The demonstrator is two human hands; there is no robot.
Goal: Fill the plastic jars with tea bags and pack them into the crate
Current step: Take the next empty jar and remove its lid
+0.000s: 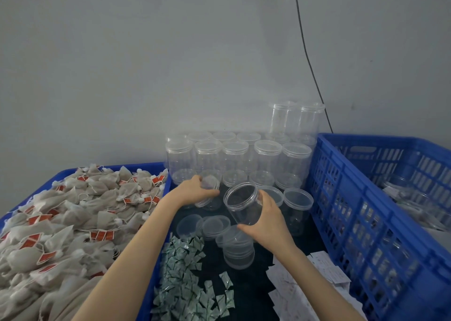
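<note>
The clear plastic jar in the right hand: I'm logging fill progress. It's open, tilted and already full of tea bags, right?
Not quite. The head view shows the clear plastic jar in the right hand open and tilted, but empty; the tea bags lie in the blue tray on the left.

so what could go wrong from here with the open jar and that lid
1. The right hand holds the open jar tilted above a stack of lids; a slip could topple it.
2. The left hand grips a lid right against the standing empty jars; a nudge might knock several over.
</note>
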